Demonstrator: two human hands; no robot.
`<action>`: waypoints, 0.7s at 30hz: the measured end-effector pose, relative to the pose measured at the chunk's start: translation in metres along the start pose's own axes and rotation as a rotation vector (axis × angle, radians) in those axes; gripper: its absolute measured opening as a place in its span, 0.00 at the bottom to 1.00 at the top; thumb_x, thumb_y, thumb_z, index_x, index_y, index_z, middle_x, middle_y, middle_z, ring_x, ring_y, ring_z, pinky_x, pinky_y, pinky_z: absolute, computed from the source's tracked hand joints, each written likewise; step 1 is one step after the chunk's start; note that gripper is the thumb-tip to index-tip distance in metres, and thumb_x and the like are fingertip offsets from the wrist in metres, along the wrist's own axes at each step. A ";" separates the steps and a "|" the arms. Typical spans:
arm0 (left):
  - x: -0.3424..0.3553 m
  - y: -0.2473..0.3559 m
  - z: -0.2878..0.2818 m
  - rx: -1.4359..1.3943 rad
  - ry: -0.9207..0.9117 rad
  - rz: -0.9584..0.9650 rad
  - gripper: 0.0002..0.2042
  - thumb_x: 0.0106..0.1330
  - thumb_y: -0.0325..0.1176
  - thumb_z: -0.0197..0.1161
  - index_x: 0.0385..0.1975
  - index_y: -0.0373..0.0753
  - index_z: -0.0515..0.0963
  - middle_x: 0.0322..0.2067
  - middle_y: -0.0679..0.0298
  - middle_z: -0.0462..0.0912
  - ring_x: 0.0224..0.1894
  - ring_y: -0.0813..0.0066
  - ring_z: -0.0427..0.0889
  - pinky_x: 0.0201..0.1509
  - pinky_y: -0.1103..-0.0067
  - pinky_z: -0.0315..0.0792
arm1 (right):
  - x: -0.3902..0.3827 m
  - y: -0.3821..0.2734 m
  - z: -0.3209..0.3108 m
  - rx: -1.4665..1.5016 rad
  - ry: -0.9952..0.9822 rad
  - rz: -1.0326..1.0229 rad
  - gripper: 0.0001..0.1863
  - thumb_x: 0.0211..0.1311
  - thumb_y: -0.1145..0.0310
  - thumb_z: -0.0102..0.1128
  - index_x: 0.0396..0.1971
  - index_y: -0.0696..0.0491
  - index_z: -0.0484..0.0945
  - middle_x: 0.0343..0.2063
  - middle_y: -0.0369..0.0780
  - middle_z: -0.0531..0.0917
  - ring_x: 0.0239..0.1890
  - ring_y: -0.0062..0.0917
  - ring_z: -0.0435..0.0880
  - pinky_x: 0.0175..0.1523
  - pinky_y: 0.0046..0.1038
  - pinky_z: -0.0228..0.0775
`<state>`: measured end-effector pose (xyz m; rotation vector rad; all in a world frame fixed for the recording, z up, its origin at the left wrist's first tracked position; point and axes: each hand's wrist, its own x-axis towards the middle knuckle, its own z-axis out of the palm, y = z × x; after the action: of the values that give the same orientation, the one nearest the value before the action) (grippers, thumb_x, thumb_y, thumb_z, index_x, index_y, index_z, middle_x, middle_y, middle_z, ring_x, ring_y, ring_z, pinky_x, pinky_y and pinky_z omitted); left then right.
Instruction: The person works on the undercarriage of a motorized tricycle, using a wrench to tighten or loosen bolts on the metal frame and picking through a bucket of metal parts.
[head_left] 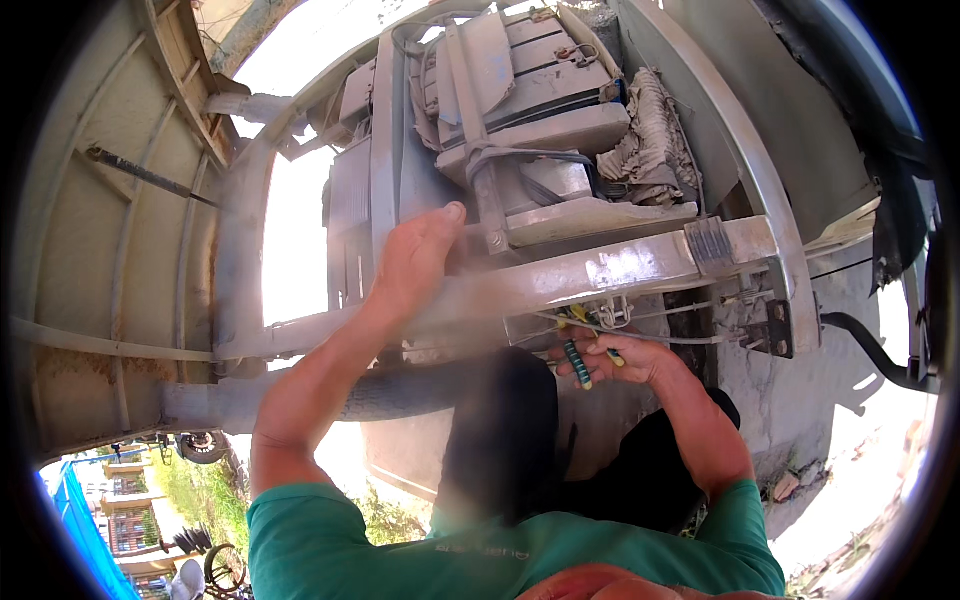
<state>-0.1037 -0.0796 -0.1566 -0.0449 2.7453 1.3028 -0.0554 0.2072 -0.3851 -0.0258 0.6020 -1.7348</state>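
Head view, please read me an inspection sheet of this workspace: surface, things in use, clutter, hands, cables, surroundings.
Surface: dusty metal rail, scuffed and shiny in patches.
Things in use: green-and-yellow pliers, below the rail; tips hard to make out.
Clutter: crumpled, ridged beige material beside dusty slabs.
Hands: right hand holds the pliers; left hand at the rail's far side, contact unclear.
Cables: thin grey cable beneath the rail; dark straps above it.
Surroundings: grass, blue sheeting and a spoked wheel at lower left.
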 end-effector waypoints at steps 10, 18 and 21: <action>0.001 0.001 -0.001 0.122 -0.050 -0.034 0.20 0.75 0.44 0.52 0.30 0.31 0.78 0.24 0.61 0.79 0.28 0.72 0.77 0.36 0.75 0.71 | -0.032 0.040 0.066 -0.190 0.327 0.008 0.25 0.62 0.69 0.54 0.60 0.55 0.71 0.47 0.41 0.80 0.50 0.29 0.83 0.50 0.32 0.75; -0.008 0.019 0.023 0.129 -0.104 -0.081 0.24 0.80 0.44 0.44 0.23 0.34 0.71 0.20 0.68 0.70 0.25 0.79 0.65 0.30 0.76 0.62 | -0.096 0.065 0.147 -0.581 0.637 -0.003 0.22 0.58 0.66 0.54 0.54 0.52 0.77 0.45 0.49 0.83 0.48 0.39 0.83 0.52 0.37 0.73; -0.001 0.011 0.026 0.232 -0.156 0.056 0.24 0.80 0.45 0.44 0.28 0.29 0.72 0.23 0.62 0.72 0.27 0.71 0.68 0.34 0.72 0.65 | -0.120 0.108 0.163 -0.602 0.802 -0.209 0.22 0.58 0.69 0.53 0.54 0.53 0.78 0.45 0.48 0.84 0.46 0.36 0.83 0.51 0.36 0.74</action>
<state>-0.1014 -0.0528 -0.1640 0.1466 2.7585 0.9468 0.1283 0.2420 -0.2523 0.2001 1.7472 -1.6676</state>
